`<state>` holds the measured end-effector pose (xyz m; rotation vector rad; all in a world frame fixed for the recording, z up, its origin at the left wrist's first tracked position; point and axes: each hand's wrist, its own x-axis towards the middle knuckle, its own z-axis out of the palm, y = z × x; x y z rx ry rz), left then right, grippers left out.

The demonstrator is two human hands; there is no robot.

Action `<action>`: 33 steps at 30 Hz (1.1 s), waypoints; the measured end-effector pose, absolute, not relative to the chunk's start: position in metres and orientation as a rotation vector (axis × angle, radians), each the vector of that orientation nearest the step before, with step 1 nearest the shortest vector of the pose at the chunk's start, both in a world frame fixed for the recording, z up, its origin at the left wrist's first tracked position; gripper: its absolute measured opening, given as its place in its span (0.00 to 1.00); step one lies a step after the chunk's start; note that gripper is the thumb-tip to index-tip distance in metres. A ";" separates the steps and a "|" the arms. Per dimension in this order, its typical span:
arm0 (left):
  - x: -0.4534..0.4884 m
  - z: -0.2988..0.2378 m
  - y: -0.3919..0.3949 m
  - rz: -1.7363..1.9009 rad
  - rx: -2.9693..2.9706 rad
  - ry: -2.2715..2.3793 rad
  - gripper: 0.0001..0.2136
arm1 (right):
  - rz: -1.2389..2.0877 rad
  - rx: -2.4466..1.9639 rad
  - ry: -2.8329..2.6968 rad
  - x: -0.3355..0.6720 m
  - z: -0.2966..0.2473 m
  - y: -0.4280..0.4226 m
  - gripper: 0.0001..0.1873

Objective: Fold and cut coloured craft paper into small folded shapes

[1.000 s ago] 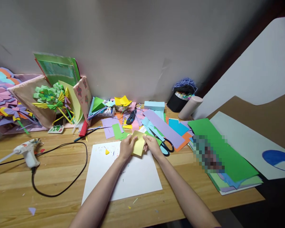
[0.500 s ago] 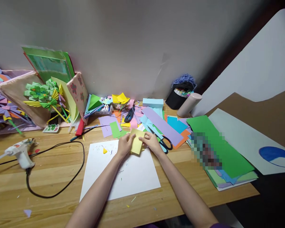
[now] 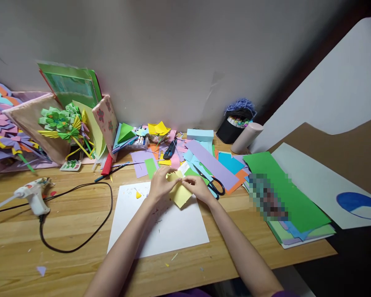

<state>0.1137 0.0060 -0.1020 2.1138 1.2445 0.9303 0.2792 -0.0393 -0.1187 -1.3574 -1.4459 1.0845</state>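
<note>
Both my hands hold a small pale yellow paper (image 3: 179,194) above the far edge of a white sheet (image 3: 167,225) on the wooden desk (image 3: 64,264). My left hand (image 3: 159,183) pinches the paper's upper left part, fingers closed on it. My right hand (image 3: 198,187) grips its upper right side, fingers pressed together. The top of the paper is bent over between my fingers, and its lower corner points down toward the white sheet.
Black-handled scissors (image 3: 214,186) lie just right of my right hand among coloured paper scraps. A glue gun (image 3: 31,194) with a black cord lies at left. Paper flowers (image 3: 60,123) lean on the wall. A green paper stack (image 3: 287,198) and marker pot (image 3: 235,123) sit right.
The yellow paper has turned from upright to a tilted, diamond-like position, and its top edge has been bent over. Both hands shifted slightly around it; the camera swayed a little.
</note>
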 end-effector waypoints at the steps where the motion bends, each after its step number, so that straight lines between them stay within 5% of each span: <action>1: 0.114 -0.098 0.004 0.861 2.150 1.267 0.10 | 1.057 -1.356 -1.453 0.277 -0.118 -0.040 0.13; 9: 0.120 -0.092 -0.003 0.750 2.106 1.307 0.10 | 1.003 -1.329 -1.192 0.266 -0.125 -0.039 0.12; 25: 0.102 -0.084 0.016 1.089 1.574 1.336 0.14 | 0.972 -1.393 -1.002 0.296 -0.118 -0.032 0.11; 29: 0.113 -0.088 0.008 0.969 1.612 1.317 0.13 | 1.151 -1.304 -1.121 0.284 -0.115 -0.035 0.14; 33: 0.117 -0.090 0.003 0.723 1.751 1.325 0.10 | 0.942 -1.393 -1.352 0.274 -0.112 -0.042 0.12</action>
